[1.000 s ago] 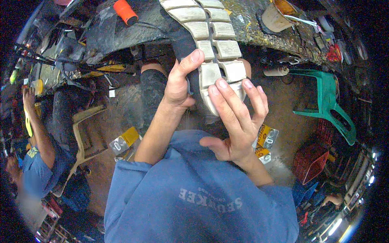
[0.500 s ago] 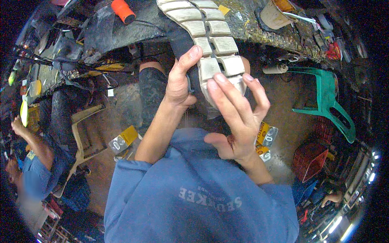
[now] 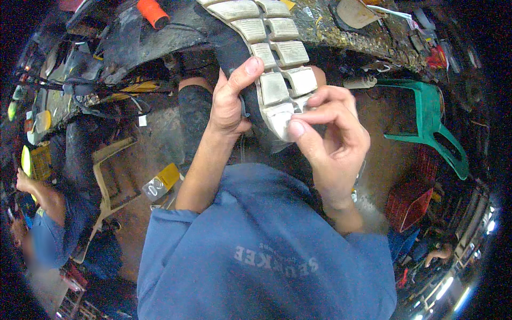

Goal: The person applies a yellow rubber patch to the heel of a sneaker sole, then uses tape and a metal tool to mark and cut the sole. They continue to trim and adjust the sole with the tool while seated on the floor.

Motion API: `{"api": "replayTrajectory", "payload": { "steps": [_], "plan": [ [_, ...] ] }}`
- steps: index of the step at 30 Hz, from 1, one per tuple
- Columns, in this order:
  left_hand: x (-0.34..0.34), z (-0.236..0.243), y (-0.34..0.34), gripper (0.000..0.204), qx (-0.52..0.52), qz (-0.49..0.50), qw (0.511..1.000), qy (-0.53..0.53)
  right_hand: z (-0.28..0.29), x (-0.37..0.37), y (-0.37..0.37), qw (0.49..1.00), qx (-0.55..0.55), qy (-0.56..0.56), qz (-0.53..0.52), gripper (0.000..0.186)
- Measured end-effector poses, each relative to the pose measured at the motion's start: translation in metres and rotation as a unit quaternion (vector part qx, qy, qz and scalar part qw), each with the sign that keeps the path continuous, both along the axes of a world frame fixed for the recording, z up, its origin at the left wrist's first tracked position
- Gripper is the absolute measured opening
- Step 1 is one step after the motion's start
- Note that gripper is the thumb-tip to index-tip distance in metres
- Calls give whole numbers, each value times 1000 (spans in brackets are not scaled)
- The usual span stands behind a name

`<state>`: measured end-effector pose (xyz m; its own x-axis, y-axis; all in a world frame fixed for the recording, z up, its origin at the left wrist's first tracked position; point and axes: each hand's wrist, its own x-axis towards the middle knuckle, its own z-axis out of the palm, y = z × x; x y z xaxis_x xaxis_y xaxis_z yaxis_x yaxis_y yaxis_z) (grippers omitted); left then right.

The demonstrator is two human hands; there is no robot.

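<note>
Shoe (image 3: 274,88): we have it at 12 o'clock, sole toward us, running from the top edge down to near the centre; pale, blocky tread shows, with dark material along its left side.
Left hand (image 3: 229,106): at 11 o'clock, we grip the shoe's left side; our thumb lies on the edge of the sole while the other fingers go out of sight behind it.
Right hand (image 3: 340,145): between 2 and 3 o'clock, we bend the fingers and bring thumb and index tips together at the sole's lower end; whether they pinch anything we cannot tell.
Workbench (image 3: 184,41): arches across 12 o'clock beyond our hands; an orange cylinder (image 3: 152,13) is on it at 11, a beige bucket (image 3: 354,14) at 1.
Floor (image 3: 141,234): we see a green plastic chair (image 3: 424,106) toward 3 o'clock, a red basket (image 3: 405,202) just below it; a yellow package (image 3: 169,175) lies toward 9.
Co-worker (image 3: 56,234): toward 8 o'clock, in blue, well apart from us.
</note>
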<state>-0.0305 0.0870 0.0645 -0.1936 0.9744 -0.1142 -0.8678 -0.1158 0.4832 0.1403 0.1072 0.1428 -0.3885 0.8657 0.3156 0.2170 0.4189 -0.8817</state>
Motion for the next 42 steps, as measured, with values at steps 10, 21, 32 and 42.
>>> {"api": "replayTrajectory", "payload": {
  "steps": [10, 21, 32, 42],
  "plan": [
    [-3, 7, -6, 55, -3, 57, 995, 83, -3, -9, -1, 1000, -13, 8, -8, 15],
    [3, 19, -8, 55, -18, 120, 974, 193, -6, 3, 3, 998, -45, -5, 50, 14],
    [6, 21, -5, 58, -7, 129, 968, 217, -4, 8, 10, 993, -73, -9, 95, 15],
    [4, 21, -5, 53, -10, 113, 968, 223, -1, 10, 13, 988, -94, -9, 121, 21]
  ]
}}
